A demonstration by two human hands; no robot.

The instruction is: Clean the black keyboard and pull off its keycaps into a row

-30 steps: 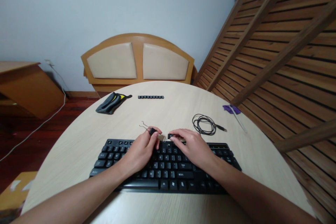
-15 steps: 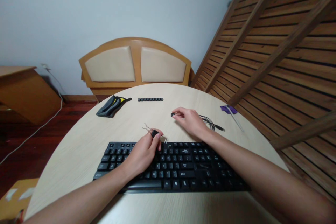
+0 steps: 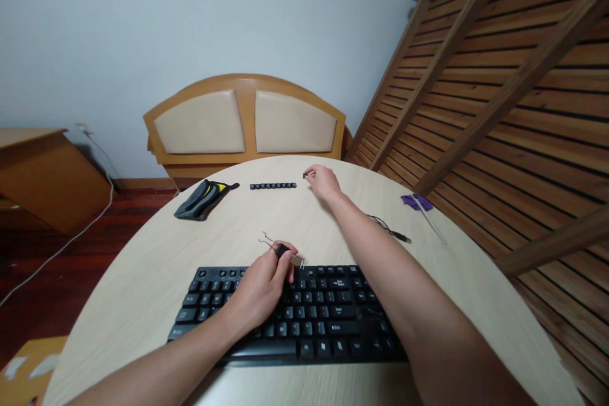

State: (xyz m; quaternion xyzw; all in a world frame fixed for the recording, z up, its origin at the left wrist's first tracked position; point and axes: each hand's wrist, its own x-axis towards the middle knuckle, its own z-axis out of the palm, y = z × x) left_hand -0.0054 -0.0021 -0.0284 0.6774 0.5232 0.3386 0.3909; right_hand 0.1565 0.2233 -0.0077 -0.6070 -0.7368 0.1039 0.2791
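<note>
My left hand [image 3: 265,285] is closed around a keycap puller [image 3: 282,249] with a black middle and thin wire prongs at both ends. It is above the upper rows of a black keyboard [image 3: 328,311]. Farther out, my right hand [image 3: 325,183] pinches a small black keycap [image 3: 306,175] between its fingertips. That keycap is just right of a straight row of several black keycaps [image 3: 273,186] lying on the table. My right forearm hides the keyboard's right part.
The round pale table [image 3: 157,266] carries a grey, black and yellow pouch [image 3: 202,200] at the left. To the right lie a black cable [image 3: 397,236] and a purple cloth [image 3: 416,203] with a thin white stick [image 3: 431,221]. A wooden slatted panel [image 3: 514,95] leans at the right.
My right hand has moved away from me with the keycap, from beside the cable to the right end of the keycap row. My left hand stays over the keyboard with the puller.
</note>
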